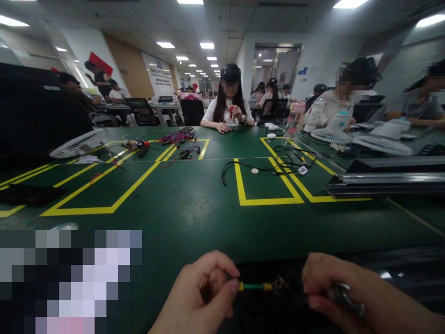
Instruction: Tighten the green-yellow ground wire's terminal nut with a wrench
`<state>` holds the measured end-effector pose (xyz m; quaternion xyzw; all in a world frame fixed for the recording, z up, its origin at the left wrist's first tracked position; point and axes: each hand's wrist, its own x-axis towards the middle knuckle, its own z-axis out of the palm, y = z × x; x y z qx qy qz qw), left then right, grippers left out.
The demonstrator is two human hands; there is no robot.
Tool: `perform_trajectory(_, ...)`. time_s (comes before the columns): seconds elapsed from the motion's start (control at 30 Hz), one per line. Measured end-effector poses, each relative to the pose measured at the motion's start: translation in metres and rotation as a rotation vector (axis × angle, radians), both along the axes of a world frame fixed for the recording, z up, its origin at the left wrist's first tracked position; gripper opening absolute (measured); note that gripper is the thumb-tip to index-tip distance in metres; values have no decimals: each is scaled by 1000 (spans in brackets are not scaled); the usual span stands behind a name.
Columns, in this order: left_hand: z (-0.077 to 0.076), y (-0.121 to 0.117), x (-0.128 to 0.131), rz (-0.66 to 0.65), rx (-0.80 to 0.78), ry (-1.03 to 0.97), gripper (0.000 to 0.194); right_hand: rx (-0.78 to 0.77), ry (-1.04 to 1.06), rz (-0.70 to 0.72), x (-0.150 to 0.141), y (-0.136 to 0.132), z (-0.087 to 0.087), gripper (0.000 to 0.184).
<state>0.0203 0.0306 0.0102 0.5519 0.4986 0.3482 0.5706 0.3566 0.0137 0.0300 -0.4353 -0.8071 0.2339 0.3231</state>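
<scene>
Both hands sat low in my view, close together. The left hand point(196, 294) was curled nearly shut, its fingertips point(233, 286) pinching one yellow end of a green sleeve point(253, 286). The sleeve's other yellow end met a small brassy metal fitting point(278, 285), which hung in the gap between the hands. The right hand point(339, 290) was partly closed around a shiny metal piece point(344, 297), though I could not tell what that piece was. Its fingers were near the fitting, but I could not tell whether they touched it.

Beyond them stretched a green workbench point(194, 218) marked with yellow tape. A black cable point(288, 160) lay looped inside the taped lines, with a tangle of coloured wires point(179, 137) further left. Across the bench, a seated co-worker point(222, 116) held a small red item point(231, 111) in both hands. Farther right stood a plastic bottle point(294, 120), with a white desk fan point(330, 135) just beside it. A long black metal rail point(385, 183) lay on the bench at the right.
</scene>
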Motion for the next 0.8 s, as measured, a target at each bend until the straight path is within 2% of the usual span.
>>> perform_trajectory(0.23,0,0,0,6,-6,5,21,-58,-98,52,-13,12,17,37)
perform_trajectory(0.4,-3,-1,-1,-3,1,-4,21,-171,-248,94,-15,16,44,24)
perform_trajectory(0.5,-2,-1,-1,3,-2,11,20,-170,-301,112,-18,20,54,24)
perform_trajectory(0.67,2,-1,-1,18,-12,25,20,-133,-221,133,-16,22,44,18)
perform_trajectory(0.8,0,-1,-2,19,-17,21,21,-120,-126,113,-2,19,36,14)
